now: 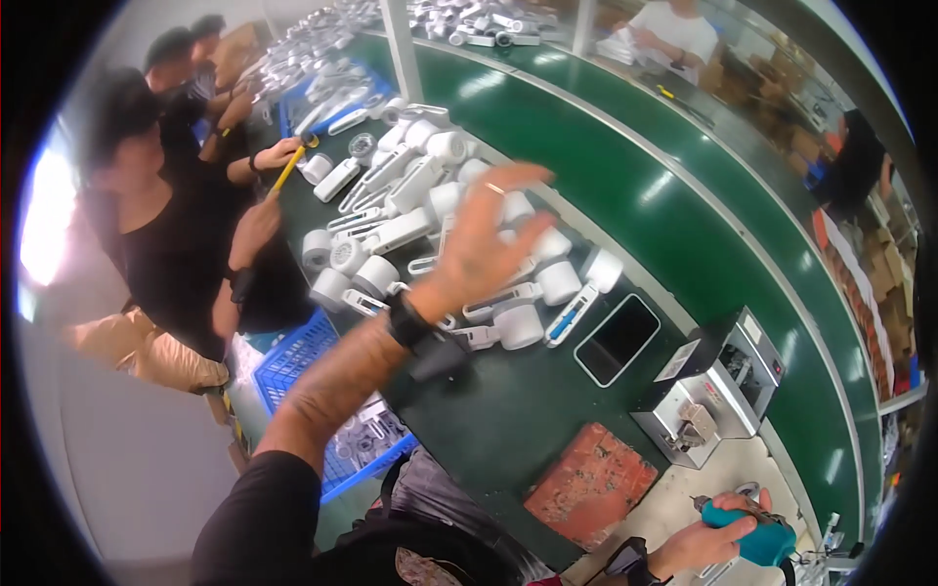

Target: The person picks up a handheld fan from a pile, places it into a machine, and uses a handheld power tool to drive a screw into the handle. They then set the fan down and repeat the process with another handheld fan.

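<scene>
My left hand (481, 249) reaches out over a heap of white handheld devices (415, 186) with round heads and slotted handles. Its fingers are spread, and nothing shows between them. Close by lies a white device with a blue strip in its handle (570, 317). At the lower right, my right hand (708, 544) is wrapped round a teal power screwdriver (767, 539), whose tip points left. Between the hands, a red, scuffed block (592, 486) lies on the dark green worktop (469, 420).
Right of the heap lies a phone-like slab with a pale rim (618, 340). Beyond the block stands a metal screw-feeder-like box (708, 391). A blue crate (337, 479) with parts sits below the left edge. A co-worker (161, 215) at left holds a yellow tool (286, 170). A green conveyor (625, 166) runs behind.
</scene>
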`<state>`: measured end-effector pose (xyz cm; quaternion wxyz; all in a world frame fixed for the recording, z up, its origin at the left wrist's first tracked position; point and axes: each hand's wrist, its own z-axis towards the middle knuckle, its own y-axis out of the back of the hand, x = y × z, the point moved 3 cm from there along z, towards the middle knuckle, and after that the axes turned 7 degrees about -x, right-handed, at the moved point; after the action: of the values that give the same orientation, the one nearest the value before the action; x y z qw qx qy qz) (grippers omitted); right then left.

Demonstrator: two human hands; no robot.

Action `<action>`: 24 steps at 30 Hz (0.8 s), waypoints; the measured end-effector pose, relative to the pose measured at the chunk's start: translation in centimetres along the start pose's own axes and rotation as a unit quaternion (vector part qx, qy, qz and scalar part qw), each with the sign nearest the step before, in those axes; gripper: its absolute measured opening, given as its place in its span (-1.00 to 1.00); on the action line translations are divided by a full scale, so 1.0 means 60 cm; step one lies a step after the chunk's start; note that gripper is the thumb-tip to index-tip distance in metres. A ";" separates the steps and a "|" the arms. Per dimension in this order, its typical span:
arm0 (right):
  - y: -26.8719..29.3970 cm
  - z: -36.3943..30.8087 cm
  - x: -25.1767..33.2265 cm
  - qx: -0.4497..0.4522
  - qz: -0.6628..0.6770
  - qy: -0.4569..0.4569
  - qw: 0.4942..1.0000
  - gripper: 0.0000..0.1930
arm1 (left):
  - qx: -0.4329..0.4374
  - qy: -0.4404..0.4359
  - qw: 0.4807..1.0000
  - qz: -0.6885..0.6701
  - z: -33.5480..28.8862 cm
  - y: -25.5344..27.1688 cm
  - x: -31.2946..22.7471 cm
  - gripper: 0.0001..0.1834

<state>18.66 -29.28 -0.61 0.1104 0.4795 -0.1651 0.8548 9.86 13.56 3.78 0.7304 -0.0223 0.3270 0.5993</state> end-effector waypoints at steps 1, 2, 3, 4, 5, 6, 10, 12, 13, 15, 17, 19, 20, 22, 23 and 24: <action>-0.010 -0.004 0.001 -0.015 0.001 -0.013 1.000 -0.37 | 0.014 0.005 0.997 -0.074 -0.018 -0.041 -0.041 -0.53; -0.003 -0.003 -0.006 -0.013 0.004 -0.014 1.000 -0.37 | 0.026 0.009 0.990 -0.140 -0.032 -0.073 -0.078 -0.53; 0.012 0.001 -0.016 0.015 0.014 -0.006 1.000 -0.41 | 0.060 0.006 0.979 -0.193 -0.046 -0.102 -0.113 -0.54; 0.016 0.003 -0.022 0.041 0.023 0.006 0.999 -0.44 | 0.093 0.001 0.964 -0.248 -0.057 -0.131 -0.141 -0.55; 0.002 -0.002 -0.010 0.046 0.029 0.000 0.999 -0.44 | 0.111 -0.012 0.961 -0.251 -0.071 -0.146 -0.164 -0.54; -0.019 -0.005 0.023 0.039 0.010 0.058 0.998 -0.62 | 0.129 -0.026 0.957 -0.258 -0.084 -0.162 -0.181 -0.53; -0.020 -0.003 0.033 0.002 0.021 0.063 0.998 -0.67 | 0.141 0.051 0.933 -0.326 -0.091 -0.148 -0.179 -0.36; -0.015 -0.003 0.041 0.020 0.040 0.047 0.998 -0.67 | 0.062 0.127 0.920 -0.366 -0.066 -0.110 -0.156 -0.27; -0.016 -0.005 0.043 0.015 0.031 0.062 0.997 -0.66 | 0.005 0.147 0.902 -0.406 -0.053 -0.097 -0.132 -0.23; -0.021 -0.009 0.041 0.019 0.027 0.075 0.997 -0.64 | -0.072 0.174 0.865 -0.465 -0.017 -0.062 -0.093 -0.19; -0.022 -0.012 0.040 0.018 0.008 0.067 0.998 -0.64 | -0.089 0.182 0.841 -0.501 0.029 -0.029 -0.061 -0.21; -0.027 -0.010 0.043 0.017 -0.017 0.062 0.998 -0.64 | -0.115 0.184 0.817 -0.535 0.061 -0.024 -0.054 -0.24; -0.031 -0.010 0.047 0.009 -0.006 0.052 0.999 -0.64 | -0.127 0.184 0.806 -0.548 0.076 -0.022 -0.064 -0.25; -0.037 -0.011 0.052 0.000 0.007 0.040 0.999 -0.63 | -0.127 0.130 0.806 -0.564 0.095 -0.022 -0.115 -0.19; -0.037 -0.011 0.051 0.003 0.006 0.043 0.999 -0.62 | -0.107 0.090 0.827 -0.545 0.096 -0.013 -0.162 -0.22; -0.033 -0.009 0.053 0.009 0.005 0.045 0.999 -0.62 | -0.089 0.051 0.846 -0.523 0.082 -0.002 -0.209 -0.24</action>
<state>17.28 -27.17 2.18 0.1091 0.4408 -0.1544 0.8775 11.32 4.81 13.94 0.9127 -0.2852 0.2493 0.1533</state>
